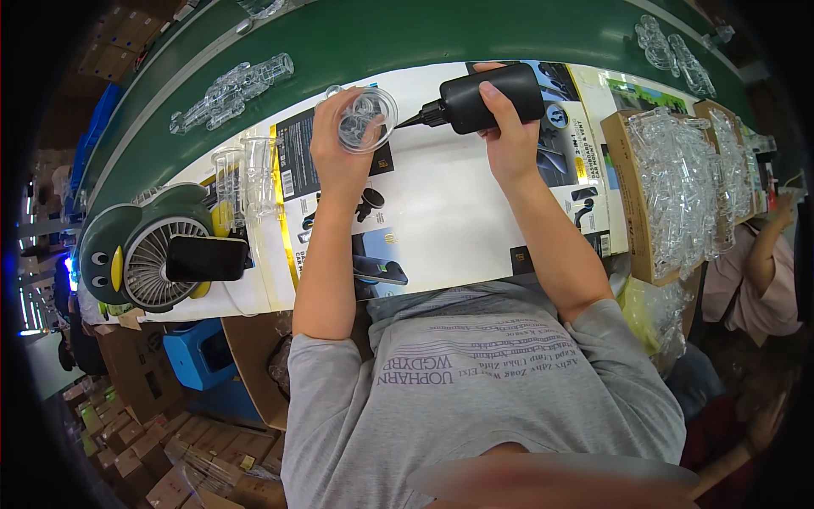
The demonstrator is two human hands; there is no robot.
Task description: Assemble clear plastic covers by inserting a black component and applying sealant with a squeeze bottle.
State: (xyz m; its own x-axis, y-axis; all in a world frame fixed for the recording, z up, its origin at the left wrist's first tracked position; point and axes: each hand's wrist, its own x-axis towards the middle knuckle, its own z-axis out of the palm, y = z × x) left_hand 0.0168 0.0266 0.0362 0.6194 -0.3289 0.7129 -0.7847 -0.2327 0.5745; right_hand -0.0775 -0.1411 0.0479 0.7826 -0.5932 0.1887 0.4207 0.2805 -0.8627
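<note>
1. The left hand [332, 151] grasps a clear cup [360, 109] just before twelve o'clock; its rim faces mostly upward, presumably keeping the inside in sight.
2. The right hand [510, 146] grips a black bottle [471, 102] at one o'clock, held sideways, apparently so its thin nozzle [413, 121] can point toward nine at the cup (touching or merely close, I cannot tell).
3. A printed sheet [441, 212] lies below both hands, probably shielding the green desk [475, 38].
4. Clear parts [687, 187] fill a carton [626, 178] near three o'clock, likely for easy reach.
5. A fan [153, 254] stands at nine o'clock, perhaps for cooling, with a phone [206, 259] before it.
</note>
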